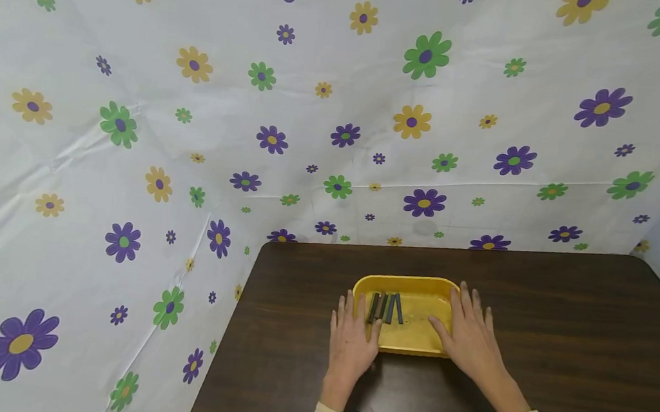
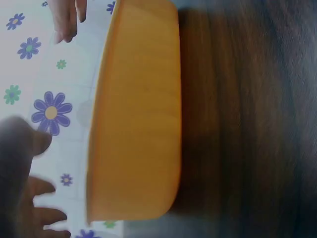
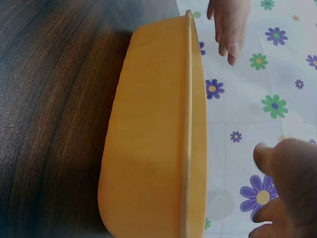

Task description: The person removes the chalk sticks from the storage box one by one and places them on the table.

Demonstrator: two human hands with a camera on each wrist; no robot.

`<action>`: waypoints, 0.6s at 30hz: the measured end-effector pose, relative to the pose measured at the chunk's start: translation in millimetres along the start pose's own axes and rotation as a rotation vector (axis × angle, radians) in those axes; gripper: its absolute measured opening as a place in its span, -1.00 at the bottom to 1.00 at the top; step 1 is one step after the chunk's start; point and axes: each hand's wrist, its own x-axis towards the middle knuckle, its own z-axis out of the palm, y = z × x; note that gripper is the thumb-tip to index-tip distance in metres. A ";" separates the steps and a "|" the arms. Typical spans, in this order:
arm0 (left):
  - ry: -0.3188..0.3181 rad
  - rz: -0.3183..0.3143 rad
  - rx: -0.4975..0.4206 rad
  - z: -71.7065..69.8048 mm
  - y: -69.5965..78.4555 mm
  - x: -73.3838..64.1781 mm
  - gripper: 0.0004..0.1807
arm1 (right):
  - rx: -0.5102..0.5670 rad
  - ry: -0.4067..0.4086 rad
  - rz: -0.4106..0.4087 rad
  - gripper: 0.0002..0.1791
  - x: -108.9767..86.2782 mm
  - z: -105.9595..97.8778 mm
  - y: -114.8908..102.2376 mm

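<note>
A white cloth printed with purple, green and yellow flowers (image 1: 221, 107) hangs behind and to the left of a dark wood-grain table (image 1: 586, 355). On the table, between a person's two hands, sits a yellow tray (image 1: 423, 310). The right hand (image 1: 473, 341) lies at the tray's right rim and the left hand (image 1: 351, 340) at its left, both with fingers spread and fairly straight, curled round nothing; whether they touch the rim is hard to tell. Several short dark sticks (image 1: 390, 309) lie inside the tray's left part, beside the left hand. The step appears to be steadying or positioning the tray; gripping it would call for fingers closing on both sides.
</note>
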 end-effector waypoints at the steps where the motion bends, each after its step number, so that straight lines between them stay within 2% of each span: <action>1: 0.018 -0.034 -0.049 2.5 -0.9 0.4 -0.33 | 0.011 0.002 0.000 -0.10 1.3 1.1 -0.2; 6: 0.154 -0.212 -0.352 17.4 -6.0 4.3 -0.51 | 0.138 0.028 -0.008 -0.26 9.8 8.4 -3.2; 10: 0.225 -0.325 -0.504 25.0 -12.0 9.3 -0.70 | 0.236 0.043 -0.005 -0.45 20.5 17.9 -7.0; 12: 0.239 -0.355 -0.548 27.0 -15.3 11.0 -0.79 | 0.273 0.043 0.000 -0.52 27.0 23.8 -7.9; 15: 0.235 -0.367 -0.616 28.3 -19.8 12.9 -0.89 | 0.318 0.027 0.022 -0.57 35.6 33.1 -7.7; 18: 0.218 -0.374 -0.686 28.0 -22.9 14.4 -0.90 | 0.357 0.016 0.048 -0.59 40.5 41.2 -6.7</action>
